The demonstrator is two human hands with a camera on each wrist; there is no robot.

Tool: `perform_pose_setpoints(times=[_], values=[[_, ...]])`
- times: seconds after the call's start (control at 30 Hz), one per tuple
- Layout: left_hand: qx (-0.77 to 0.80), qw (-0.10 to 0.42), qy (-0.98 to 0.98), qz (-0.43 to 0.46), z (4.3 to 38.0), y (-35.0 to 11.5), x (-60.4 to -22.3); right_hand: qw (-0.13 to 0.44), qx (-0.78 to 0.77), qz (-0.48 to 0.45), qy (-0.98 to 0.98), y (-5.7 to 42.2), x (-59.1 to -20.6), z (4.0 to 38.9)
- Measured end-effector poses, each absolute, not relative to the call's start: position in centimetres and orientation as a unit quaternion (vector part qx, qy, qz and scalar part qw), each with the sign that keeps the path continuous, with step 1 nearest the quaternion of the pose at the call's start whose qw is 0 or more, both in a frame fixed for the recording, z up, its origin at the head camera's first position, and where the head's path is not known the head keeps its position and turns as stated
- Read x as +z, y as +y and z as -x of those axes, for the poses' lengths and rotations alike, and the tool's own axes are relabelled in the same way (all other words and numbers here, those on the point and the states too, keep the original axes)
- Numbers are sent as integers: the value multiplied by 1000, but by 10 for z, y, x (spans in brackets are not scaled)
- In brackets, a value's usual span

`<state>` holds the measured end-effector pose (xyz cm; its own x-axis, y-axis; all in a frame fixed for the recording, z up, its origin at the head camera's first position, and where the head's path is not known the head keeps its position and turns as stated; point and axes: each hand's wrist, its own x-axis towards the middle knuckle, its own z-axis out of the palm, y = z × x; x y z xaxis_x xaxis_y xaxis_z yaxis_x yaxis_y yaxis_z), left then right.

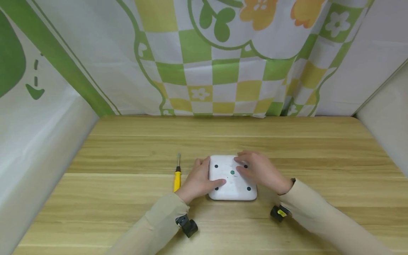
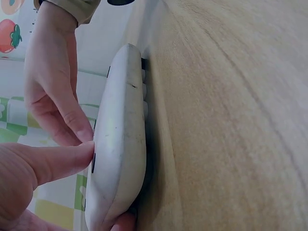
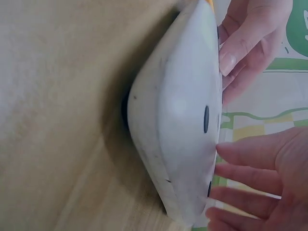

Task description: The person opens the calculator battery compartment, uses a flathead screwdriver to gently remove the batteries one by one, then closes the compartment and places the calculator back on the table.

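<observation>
Wooden table (image 1: 111,184) beneath white device (image 1: 236,194), left hand (image 1: 199,180) clasped round its left edge, right hand (image 1: 260,170) straight-fingered at its upper right.

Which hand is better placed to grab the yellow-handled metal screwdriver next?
Probably the left hand: the screwdriver lies close beside its wrist, though that hand is holding the white rounded-square case. The right hand is farther off, across the case.
</observation>
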<state>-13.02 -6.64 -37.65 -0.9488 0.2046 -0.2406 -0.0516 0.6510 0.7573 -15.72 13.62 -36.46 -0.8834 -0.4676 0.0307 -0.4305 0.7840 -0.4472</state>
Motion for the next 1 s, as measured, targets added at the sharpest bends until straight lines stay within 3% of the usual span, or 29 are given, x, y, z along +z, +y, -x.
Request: perform_pose_setpoints(times=[1.0], values=[[415, 151, 896, -43, 130, -66, -377, 55, -202, 342, 916, 128, -358, 181]])
